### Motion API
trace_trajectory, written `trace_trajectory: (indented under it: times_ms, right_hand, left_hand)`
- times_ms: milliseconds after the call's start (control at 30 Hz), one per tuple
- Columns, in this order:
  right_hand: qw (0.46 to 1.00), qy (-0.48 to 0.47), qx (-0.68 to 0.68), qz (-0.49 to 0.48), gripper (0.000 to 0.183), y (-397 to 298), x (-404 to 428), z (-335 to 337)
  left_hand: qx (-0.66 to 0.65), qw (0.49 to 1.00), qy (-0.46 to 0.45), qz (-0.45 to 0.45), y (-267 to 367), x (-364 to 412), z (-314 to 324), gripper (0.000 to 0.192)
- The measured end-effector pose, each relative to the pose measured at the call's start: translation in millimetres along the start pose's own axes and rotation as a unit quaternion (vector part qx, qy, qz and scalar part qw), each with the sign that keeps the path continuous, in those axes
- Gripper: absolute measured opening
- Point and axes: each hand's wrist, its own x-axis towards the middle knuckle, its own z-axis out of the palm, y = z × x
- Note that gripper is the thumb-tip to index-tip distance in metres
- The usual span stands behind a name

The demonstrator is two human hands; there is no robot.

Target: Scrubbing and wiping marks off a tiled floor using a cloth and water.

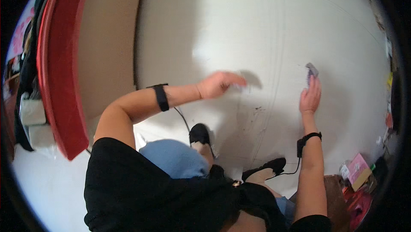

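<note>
My right hand point(310, 97) is at the right over the pale floor, its fingers stretched along a small grey cloth point(312, 71). The cloth sticks out past the fingertips and part of it is hidden under them. Left of it, my left hand point(221, 83) is bent inward above the floor point(250, 39) and blurred. Something whitish shows faintly at its fingertips, too blurred to name. Dark marks point(257, 108) are on the floor between and below the hands. Each wrist wears a black band with a cable.
A red-edged bed or bench frame point(64, 55) with a tan side panel point(107, 45) runs along the left. My feet in black shoes point(199, 133) are below the hands. A brown stool or box point(335, 196) and a pink box point(358, 167) among clutter are at the lower right.
</note>
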Motion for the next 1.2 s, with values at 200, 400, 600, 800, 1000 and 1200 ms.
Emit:
trace_trajectory:
  times_ms: [200,400,600,800,1000,1200]
  right_hand:
    - [0.998,0.041,-0.032,-0.023,0.059,3.9,2.3,8.9]
    - [0.997,0.054,-0.010,-0.046,0.058,2.7,0.5,12.2]
    - [0.994,0.070,-0.008,-0.082,0.059,-6.2,11.6,11.0]
    - [0.997,0.043,-0.026,-0.055,0.059,7.8,1.7,15.0]
    - [0.998,0.050,-0.019,-0.045,0.061,-2.1,2.1,9.3]
    - [0.999,0.031,-0.024,-0.035,0.062,0.4,1.9,8.8]
  left_hand:
    - [0.073,0.797,0.526,-0.289,-71.1,-86.3,-116.4,0.031]
    - [0.243,0.675,0.601,-0.353,-207.3,-117.9,-175.9,0.043]
    - [0.474,0.773,0.368,-0.205,-224.6,-8.6,-173.8,0.053]
    - [0.185,0.975,0.123,-0.022,-110.9,48.2,-23.1,0.045]
    - [-0.169,0.978,0.118,0.007,-57.8,-31.2,10.7,0.042]
    - [0.157,0.743,0.593,-0.268,-150.0,-64.6,-163.6,0.039]
